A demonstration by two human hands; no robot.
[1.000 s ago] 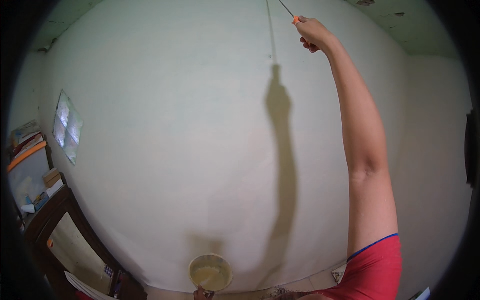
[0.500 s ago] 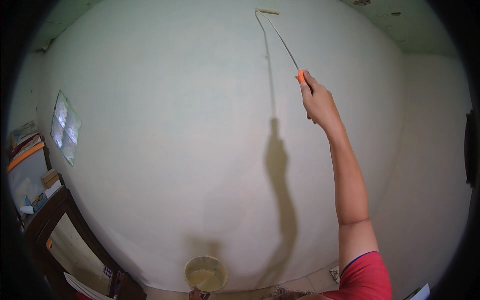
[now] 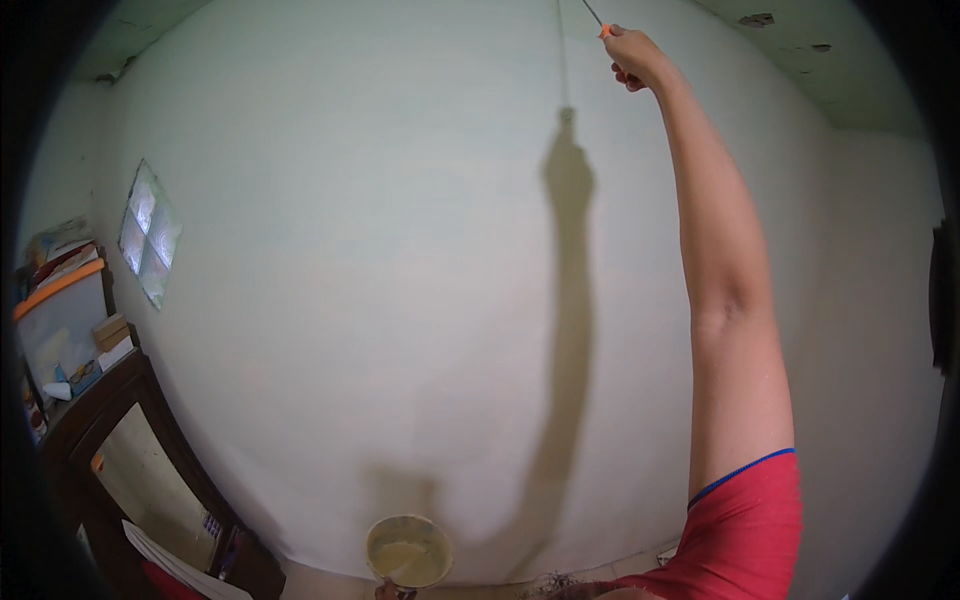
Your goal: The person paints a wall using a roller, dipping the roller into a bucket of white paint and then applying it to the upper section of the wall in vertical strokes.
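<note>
My right hand (image 3: 636, 58) is raised high with the arm stretched up in front of the wall. Its fingers are closed round the orange handle of a paint roller (image 3: 605, 31). Only the handle's end and part of the thin metal rod show; the roller's head is above the upper edge. Low down, my left hand (image 3: 388, 591) grips the near rim of a round paint bucket (image 3: 446, 548), with just the fingers in view. Pale yellowish paint (image 3: 404, 565) lies inside the bucket. Before me stands a pale wall (image 3: 380, 250), on which the shadow of my arm and roller falls.
On the left a dark wooden cabinet (image 3: 155, 400) with a mirror carries a clear box with an orange lid (image 3: 60, 300) and small items. A diamond-shaped glass-block window (image 3: 150, 235) sits in the wall. The greenish ceiling (image 3: 800, 60) has peeling patches.
My right hand has moved up with the roller, whose head has passed out of view at the top. The left hand and bucket stay nearly in place, while the view has shifted slightly.
</note>
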